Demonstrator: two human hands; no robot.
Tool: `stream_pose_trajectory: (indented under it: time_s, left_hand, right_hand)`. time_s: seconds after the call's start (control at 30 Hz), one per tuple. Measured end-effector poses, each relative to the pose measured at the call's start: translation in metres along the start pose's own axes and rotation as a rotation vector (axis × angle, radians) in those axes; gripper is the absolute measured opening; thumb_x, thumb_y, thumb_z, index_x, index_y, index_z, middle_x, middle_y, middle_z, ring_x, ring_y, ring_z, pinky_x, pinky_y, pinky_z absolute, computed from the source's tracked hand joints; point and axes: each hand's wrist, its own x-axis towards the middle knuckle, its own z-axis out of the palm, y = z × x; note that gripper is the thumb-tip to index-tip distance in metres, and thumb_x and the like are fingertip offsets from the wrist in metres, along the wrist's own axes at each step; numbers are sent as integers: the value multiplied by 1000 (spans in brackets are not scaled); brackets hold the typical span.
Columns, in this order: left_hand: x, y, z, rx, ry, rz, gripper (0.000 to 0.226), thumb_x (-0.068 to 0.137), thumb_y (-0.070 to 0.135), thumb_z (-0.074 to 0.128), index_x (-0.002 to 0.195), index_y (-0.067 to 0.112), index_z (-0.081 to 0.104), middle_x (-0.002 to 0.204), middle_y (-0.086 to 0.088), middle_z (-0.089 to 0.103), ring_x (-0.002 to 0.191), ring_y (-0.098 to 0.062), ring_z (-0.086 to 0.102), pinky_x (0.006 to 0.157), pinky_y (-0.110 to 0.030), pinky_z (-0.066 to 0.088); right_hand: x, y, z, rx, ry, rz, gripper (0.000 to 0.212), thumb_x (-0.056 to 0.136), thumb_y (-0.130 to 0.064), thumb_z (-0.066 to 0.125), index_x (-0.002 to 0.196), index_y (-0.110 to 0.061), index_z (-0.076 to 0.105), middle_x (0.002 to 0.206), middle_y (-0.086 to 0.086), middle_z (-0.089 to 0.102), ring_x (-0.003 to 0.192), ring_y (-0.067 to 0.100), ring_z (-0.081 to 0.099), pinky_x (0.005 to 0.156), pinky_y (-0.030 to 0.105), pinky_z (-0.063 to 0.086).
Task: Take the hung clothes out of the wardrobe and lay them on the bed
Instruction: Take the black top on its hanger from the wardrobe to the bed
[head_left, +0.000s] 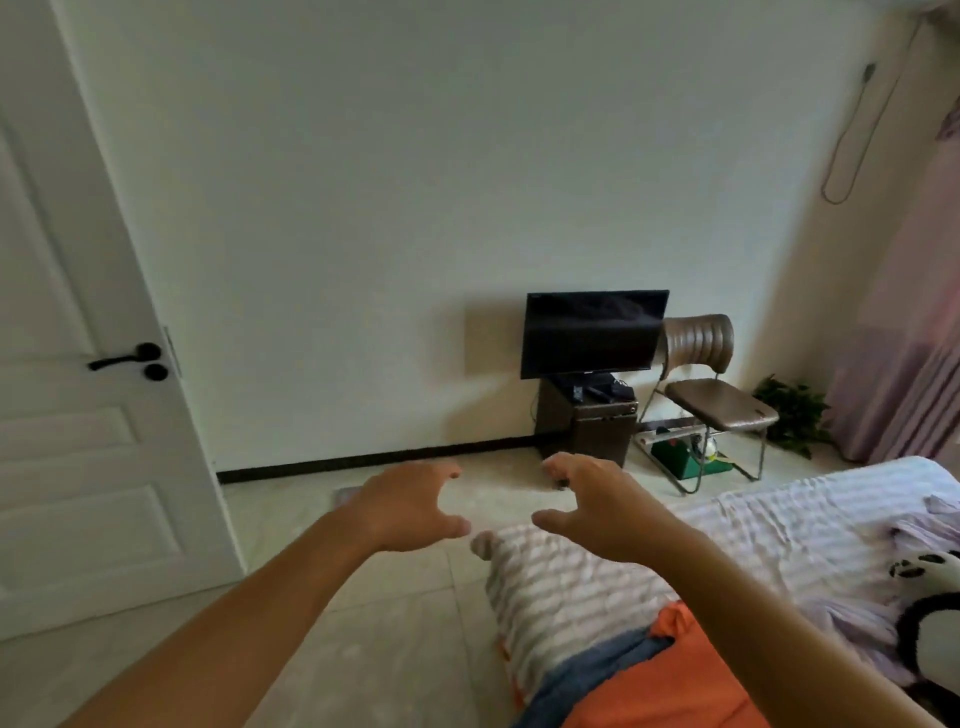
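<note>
Both my arms reach forward over the corner of the bed, which has a pale striped sheet. My left hand hovers above the floor with fingers spread and loosely bent, holding nothing. My right hand hovers over the bed's corner in the same relaxed pose, also empty. An orange garment lies on the bed at the bottom of the view, under my right forearm. A blue-grey garment lies beside it at the bed's edge. No wardrobe is in view.
A white door with a black handle stands at the left. Against the far wall are a television on a dark cabinet and a brown chair. A panda plush lies on the bed at right. Pink curtains hang at right.
</note>
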Motion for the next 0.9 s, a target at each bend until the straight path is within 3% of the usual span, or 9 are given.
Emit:
stream_pose_trajectory:
  time_s: [0.23,0.37,0.57,0.9]
  left_hand:
    - [-110,-85,-41,-25,108,-206,74,82,55,64,146,33,33,148,6,44,128,-16,47,101,-34,43]
    - [-185,-136,-63,-39,180,-337,74,83,55,65,146,33,34,146,4,46,129,-16,47,100,-33,43]
    - [-323,-217,-86,-26,316,-514,72,80,56,65,143,33,38,145,4,40,128,-17,45,101,-35,42]
    - [-578,-328,-117,-37,414,-767,70,85,51,65,145,35,33,150,6,37,130,-17,45,97,-32,43]
  right_hand:
    - [5,-124,27,-59,-39,-231,68,88,-51,64,146,-28,38,146,-6,47,131,16,46,109,34,39]
    - [1,-203,50,-48,-61,-349,64,87,-50,64,143,-28,41,140,-7,51,126,14,48,104,33,42]
    - [-29,-337,100,-53,-135,-520,68,88,-51,63,146,-27,38,147,-7,46,132,16,44,108,35,39]
    - [-114,-585,173,9,-213,-795,67,88,-50,65,145,-29,38,149,-6,43,132,17,45,109,38,40]
